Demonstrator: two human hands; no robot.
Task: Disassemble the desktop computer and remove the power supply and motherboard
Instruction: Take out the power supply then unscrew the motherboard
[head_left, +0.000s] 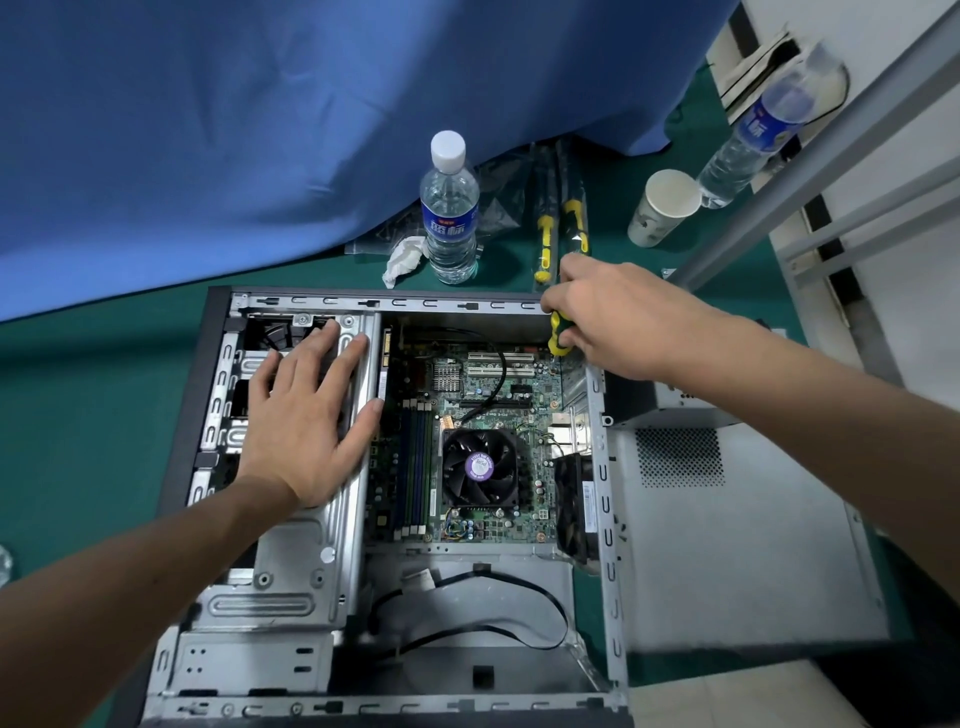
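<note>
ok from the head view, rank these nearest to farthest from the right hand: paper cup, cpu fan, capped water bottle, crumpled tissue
From the right hand, which grips a screwdriver:
1. Paper cup, behind it and a little to the right.
2. CPU fan and capped water bottle: too close to call; fan in the case, bottle behind-left.
3. Crumpled tissue, farthest left, beside the bottle.

1. Two clear plastic water bottles with blue labels: one white-capped (449, 208), one lying tilted (753, 135).
2. One white paper cup (662, 208).
3. Three yellow-and-black-handled screwdrivers: two on the table (544, 244) (576, 223), one in hand (558, 335).
4. One open grey metal computer case (605, 499).
5. One crumpled white tissue (405, 258).
</note>
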